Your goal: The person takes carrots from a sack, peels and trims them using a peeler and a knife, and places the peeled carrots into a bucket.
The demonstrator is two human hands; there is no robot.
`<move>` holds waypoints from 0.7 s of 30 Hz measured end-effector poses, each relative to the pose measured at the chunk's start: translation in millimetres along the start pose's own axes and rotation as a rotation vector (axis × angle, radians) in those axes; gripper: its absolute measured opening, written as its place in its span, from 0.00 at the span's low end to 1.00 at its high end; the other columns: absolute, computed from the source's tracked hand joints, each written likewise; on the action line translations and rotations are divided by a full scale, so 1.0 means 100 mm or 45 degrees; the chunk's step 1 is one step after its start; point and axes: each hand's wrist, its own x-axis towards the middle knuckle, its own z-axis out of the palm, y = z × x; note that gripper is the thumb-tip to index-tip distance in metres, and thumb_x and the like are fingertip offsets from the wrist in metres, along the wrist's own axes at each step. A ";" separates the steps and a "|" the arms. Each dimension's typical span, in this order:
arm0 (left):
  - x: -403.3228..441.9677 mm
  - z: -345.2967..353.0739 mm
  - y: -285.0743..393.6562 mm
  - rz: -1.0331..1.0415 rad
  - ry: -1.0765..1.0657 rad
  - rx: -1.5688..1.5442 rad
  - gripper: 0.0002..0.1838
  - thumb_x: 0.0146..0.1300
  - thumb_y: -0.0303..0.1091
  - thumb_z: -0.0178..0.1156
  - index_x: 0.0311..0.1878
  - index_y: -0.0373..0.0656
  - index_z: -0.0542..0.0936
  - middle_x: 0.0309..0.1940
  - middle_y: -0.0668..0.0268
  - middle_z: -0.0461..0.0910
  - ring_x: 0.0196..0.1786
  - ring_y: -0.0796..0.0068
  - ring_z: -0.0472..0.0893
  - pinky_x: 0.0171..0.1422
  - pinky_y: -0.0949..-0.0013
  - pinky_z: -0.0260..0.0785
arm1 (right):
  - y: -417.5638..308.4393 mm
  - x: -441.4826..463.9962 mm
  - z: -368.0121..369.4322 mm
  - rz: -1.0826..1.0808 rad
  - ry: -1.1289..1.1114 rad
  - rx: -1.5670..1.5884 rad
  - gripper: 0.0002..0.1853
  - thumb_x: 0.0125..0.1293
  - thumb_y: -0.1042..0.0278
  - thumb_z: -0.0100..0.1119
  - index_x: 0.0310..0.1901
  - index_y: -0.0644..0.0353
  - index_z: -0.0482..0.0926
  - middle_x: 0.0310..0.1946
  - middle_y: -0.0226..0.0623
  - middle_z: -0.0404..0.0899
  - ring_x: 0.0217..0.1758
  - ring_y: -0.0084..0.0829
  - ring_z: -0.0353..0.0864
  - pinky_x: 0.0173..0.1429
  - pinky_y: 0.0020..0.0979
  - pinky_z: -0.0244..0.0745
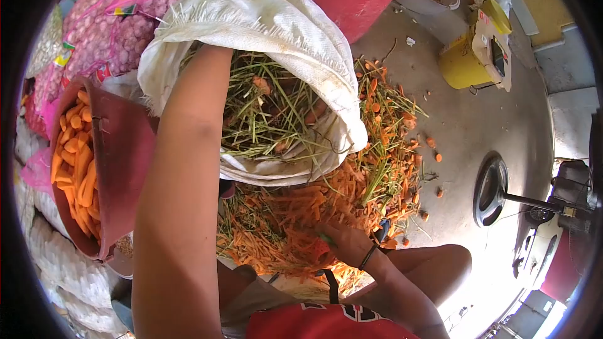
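My left forearm [182,169] reaches up into the mouth of a white woven sack [282,19], and the hand itself is hidden inside. Green-brown stalks [270,107] with a few orange pieces fill the sack's opening. Low in the middle, my right hand [348,243] is closed beside a heap of orange carrot peelings [276,220]. A small green piece shows at its fingers, but I cannot make out what it holds.
On the left stands a red bucket [125,157] holding peeled carrots [78,163]. Pink net bags of garlic [94,31] lie behind it. Carrot ends and stalks litter the floor. A yellow container [468,63] and a fan with a round base [490,189] stand right.
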 end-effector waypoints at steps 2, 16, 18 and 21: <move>-0.08 -0.09 0.07 0.026 -0.051 0.029 0.29 0.71 0.52 0.46 0.72 0.51 0.63 0.75 0.57 0.57 0.74 0.55 0.60 0.79 0.53 0.47 | 0.07 -0.02 0.01 0.010 -0.034 -0.045 0.13 0.67 0.69 0.56 0.52 0.51 0.76 0.44 0.44 0.82 0.43 0.50 0.82 0.44 0.46 0.79; -2.74 -1.06 0.23 -0.300 -0.840 -2.374 0.30 0.68 0.34 0.52 0.71 0.40 0.61 0.45 0.62 0.76 0.41 0.73 0.80 0.40 0.65 0.80 | 0.21 -0.42 -0.02 -0.175 0.416 -0.054 0.16 0.61 0.67 0.59 0.52 0.56 0.74 0.36 0.51 0.80 0.38 0.54 0.81 0.41 0.48 0.77; -3.22 -1.29 0.55 -0.388 -0.700 -2.346 0.26 0.69 0.38 0.56 0.67 0.39 0.65 0.41 0.64 0.77 0.39 0.74 0.80 0.38 0.69 0.77 | 0.01 -0.55 -0.14 -0.241 0.531 0.061 0.12 0.63 0.67 0.58 0.48 0.57 0.75 0.34 0.49 0.81 0.37 0.53 0.81 0.40 0.47 0.75; -3.84 -1.53 1.00 -0.305 -0.716 -2.372 0.23 0.70 0.41 0.58 0.62 0.37 0.69 0.39 0.65 0.78 0.38 0.76 0.79 0.39 0.72 0.74 | -0.08 -0.63 -0.14 -0.298 0.634 0.119 0.13 0.63 0.67 0.58 0.49 0.57 0.76 0.34 0.52 0.81 0.36 0.53 0.81 0.39 0.45 0.75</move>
